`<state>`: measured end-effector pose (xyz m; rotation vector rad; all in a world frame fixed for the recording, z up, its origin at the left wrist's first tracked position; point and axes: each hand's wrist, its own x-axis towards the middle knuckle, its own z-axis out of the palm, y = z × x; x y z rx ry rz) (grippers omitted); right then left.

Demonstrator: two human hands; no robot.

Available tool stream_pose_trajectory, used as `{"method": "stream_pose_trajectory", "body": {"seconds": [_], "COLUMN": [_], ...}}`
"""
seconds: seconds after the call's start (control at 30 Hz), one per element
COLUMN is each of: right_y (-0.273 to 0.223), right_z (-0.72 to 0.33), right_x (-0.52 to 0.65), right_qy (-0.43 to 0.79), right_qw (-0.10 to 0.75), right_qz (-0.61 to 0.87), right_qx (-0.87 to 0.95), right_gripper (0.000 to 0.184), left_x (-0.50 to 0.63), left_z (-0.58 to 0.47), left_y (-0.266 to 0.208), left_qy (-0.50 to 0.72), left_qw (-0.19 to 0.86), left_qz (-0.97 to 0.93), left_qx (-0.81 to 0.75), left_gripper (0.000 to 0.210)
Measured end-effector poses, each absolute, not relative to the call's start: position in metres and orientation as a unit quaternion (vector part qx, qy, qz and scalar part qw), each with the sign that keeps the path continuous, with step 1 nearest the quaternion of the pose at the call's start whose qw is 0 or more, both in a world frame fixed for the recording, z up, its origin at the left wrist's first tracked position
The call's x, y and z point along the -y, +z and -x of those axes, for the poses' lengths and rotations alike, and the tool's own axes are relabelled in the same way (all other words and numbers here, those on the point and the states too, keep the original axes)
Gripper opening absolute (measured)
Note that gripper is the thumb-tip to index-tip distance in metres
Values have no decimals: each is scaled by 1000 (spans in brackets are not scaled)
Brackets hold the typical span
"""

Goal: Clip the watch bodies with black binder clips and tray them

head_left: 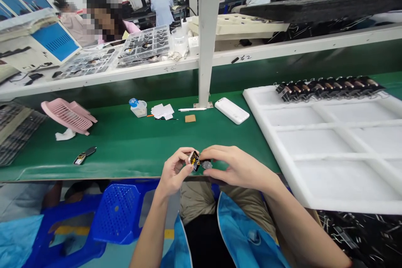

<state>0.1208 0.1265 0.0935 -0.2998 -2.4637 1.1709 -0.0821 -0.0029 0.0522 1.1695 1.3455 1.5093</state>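
Note:
At the front edge of the green bench, my left hand (pixel 176 171) pinches the metal-edged case of an opened smartwatch (pixel 194 160) between thumb and fingers. Its inside faces to the right and shows yellow and dark parts. My right hand (pixel 234 165) has its thumb and fingers closed around a small dark piece with a greyish round face, the watch cover (pixel 206 164), held right beside the case. Whether a cable joins the two pieces is too small to tell. A second opened watch (pixel 84 155) lies on the bench to the left.
Behind my hands lie a tan block (pixel 190 118), a white pen (pixel 192 109), paper slips (pixel 162 111), a blue-capped bottle (pixel 138 108) and a white phone-like case (pixel 231 111). A pink fan (pixel 67 114) stands left. On the right, a white foam tray (pixel 282 157) carries a row of binder clips (pixel 329 88).

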Motion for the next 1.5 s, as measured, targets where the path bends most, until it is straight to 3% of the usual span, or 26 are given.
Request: {"method": "stream_pose_trajectory", "body": {"seconds": [0.6,1.1,1.5], "right_y": [91,108,85], "right_z": [-127,-133,-124], "right_x": [-124,-126,-112], "right_qy": [410,258,292], "right_qw": [292,290,438], "right_qz": [86,85,58], "right_qx": [860,918,848], "right_gripper": [23,18,10], "left_x": [4,1,4], "left_z": [83,87,76], "left_y": [39,40,47], "left_qy": [628,602,640], "left_qw": [331,237,189], "left_qz": [-532,-607,-594], "left_qx": [-462,-461,-448], "left_gripper": [12,6,13]}}
